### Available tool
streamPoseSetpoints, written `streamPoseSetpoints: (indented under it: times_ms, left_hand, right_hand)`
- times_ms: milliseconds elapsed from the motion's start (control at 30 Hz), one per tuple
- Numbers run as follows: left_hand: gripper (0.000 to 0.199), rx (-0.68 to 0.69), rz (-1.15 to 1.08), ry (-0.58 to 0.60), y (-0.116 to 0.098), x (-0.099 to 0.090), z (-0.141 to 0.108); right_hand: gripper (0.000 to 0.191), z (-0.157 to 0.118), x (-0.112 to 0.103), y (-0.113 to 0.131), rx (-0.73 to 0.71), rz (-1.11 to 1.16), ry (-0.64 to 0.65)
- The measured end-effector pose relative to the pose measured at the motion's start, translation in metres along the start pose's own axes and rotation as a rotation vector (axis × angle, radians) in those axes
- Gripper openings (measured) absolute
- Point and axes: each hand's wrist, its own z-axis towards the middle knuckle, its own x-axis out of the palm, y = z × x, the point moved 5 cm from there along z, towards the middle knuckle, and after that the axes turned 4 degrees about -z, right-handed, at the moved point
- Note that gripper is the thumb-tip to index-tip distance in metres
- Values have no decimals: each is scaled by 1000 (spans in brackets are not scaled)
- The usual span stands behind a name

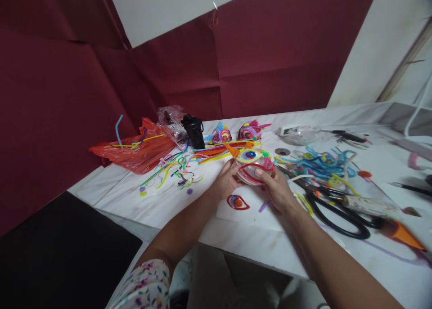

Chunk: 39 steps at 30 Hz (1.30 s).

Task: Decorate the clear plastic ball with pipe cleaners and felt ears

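A clear rounded craft piece (249,175) with a yellow-and-blue eye, orange horns and red outlines is held above the white table. My left hand (227,179) grips its left side, fingers wrapped round the edge. On the right side my right hand (277,186) holds it, thumb on the front. Below the hands, a red-outlined eye shape (238,202) with an orange centre lies on a white sheet (232,214). A short purple strip (265,206) lies beside it.
Black-handled scissors (332,219), a glue gun (371,210) and tangled blue pipe cleaners (324,163) lie right. Behind stand a black bottle (194,131) and two decorated pieces (221,133). Left are a red plastic bag (145,154) and scattered pipe cleaners (168,167).
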Motion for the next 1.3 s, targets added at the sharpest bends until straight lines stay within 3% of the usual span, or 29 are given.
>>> streamPoseSetpoints:
  times_ms: [900,1300]
  left_hand:
    - [60,15,40,24,-5,4,-1]
    - [58,20,54,41,-7,-1,0]
  right_hand:
    - [58,-5,2,20,25,-15,-16]
    - [61,-3,1,9,26,-31,6]
